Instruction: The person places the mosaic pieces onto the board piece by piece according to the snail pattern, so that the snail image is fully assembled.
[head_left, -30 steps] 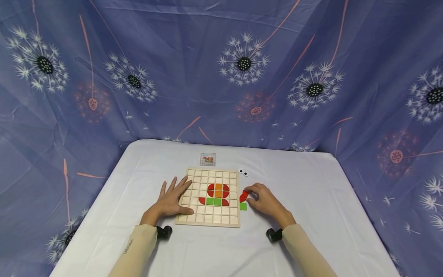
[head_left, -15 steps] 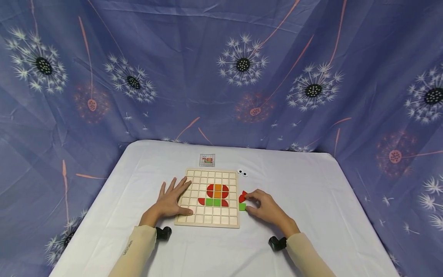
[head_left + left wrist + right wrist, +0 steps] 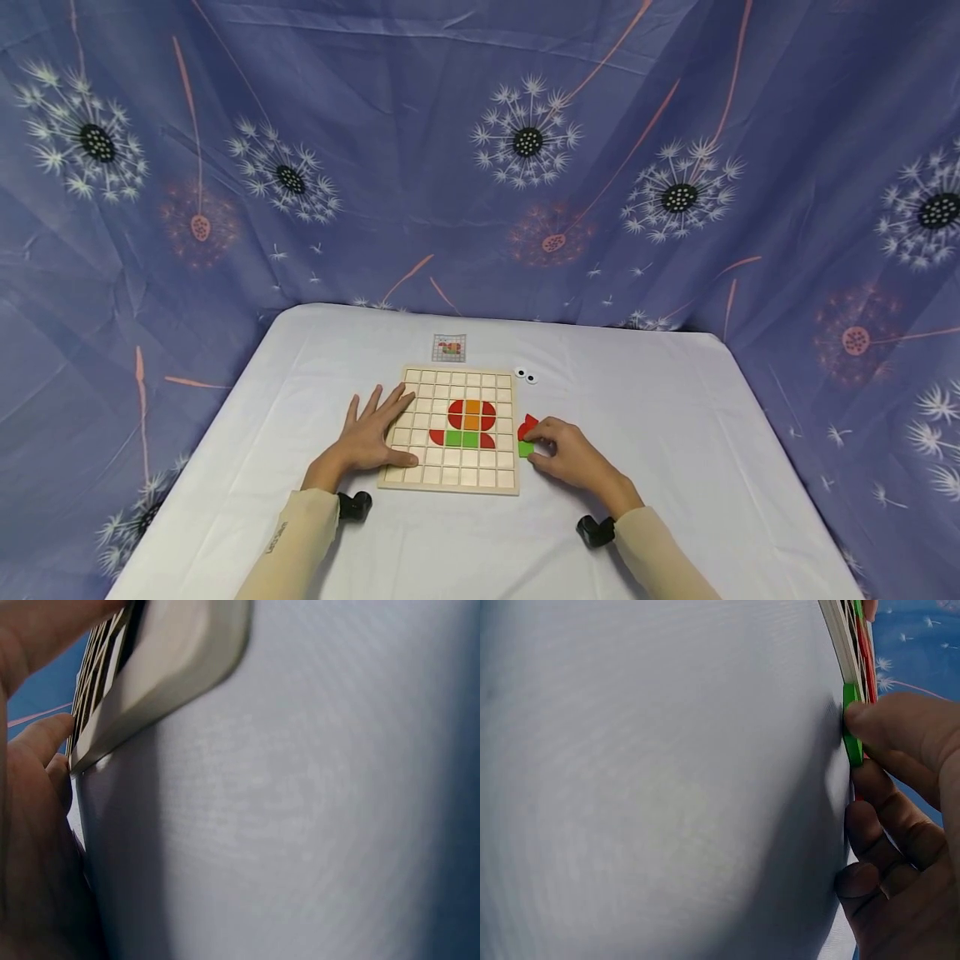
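Small dark lettering (image 3: 277, 537) is printed lengthwise on the beige left sleeve (image 3: 296, 530), on the forearm behind the cuff, and stands on a steep slant in the head view. It appears to begin with "Let"; the characters after that are too small and blurred to read with certainty. Whether the little printed card (image 3: 449, 348) bears any letters or numbers is too small to tell.
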Available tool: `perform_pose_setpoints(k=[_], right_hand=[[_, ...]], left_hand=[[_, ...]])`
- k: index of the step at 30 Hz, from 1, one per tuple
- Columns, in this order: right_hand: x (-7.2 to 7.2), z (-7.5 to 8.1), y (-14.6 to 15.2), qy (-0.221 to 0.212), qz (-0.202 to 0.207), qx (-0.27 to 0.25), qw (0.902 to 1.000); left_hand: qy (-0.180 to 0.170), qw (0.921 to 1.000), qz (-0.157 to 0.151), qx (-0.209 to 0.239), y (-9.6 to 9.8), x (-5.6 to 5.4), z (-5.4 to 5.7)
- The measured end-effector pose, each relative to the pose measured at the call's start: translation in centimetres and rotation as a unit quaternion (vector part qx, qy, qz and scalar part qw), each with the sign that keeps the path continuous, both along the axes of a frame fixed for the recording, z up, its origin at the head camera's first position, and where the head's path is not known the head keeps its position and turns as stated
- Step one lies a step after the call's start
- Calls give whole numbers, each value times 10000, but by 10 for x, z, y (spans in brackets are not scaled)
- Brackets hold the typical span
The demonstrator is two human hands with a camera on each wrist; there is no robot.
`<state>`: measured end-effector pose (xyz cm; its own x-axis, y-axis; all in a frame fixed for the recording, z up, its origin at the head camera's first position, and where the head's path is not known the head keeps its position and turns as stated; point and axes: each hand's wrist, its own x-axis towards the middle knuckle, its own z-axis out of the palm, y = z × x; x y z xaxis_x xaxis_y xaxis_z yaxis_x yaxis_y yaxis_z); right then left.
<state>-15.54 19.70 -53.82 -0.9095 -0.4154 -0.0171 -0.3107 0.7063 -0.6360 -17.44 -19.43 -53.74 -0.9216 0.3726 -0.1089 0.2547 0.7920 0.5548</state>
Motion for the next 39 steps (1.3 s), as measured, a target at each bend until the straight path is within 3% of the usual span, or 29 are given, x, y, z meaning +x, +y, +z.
perform_pose_setpoints(k=[9, 18, 25, 32, 39], right_hand=[[-5, 11, 0, 160, 76, -282, 9994], [-25, 26, -34, 235, 631, -472, 9966], [-41, 25, -73, 326, 930, -217, 9949], [-51, 24, -105, 80, 1106, -175, 9937], [-60, 19, -129, 507, 1353, 278, 9891]], left_hand=[[-4, 10000, 4, -56, -2, -2, -4], [2, 9999, 2, -132, -2, -3, -6], [-20, 9999, -19, -146, -2, -3, -5], [-41, 9998, -50, -162, -1, -3, -3], [-15, 9999, -66, -127, -2, -2, -3]])
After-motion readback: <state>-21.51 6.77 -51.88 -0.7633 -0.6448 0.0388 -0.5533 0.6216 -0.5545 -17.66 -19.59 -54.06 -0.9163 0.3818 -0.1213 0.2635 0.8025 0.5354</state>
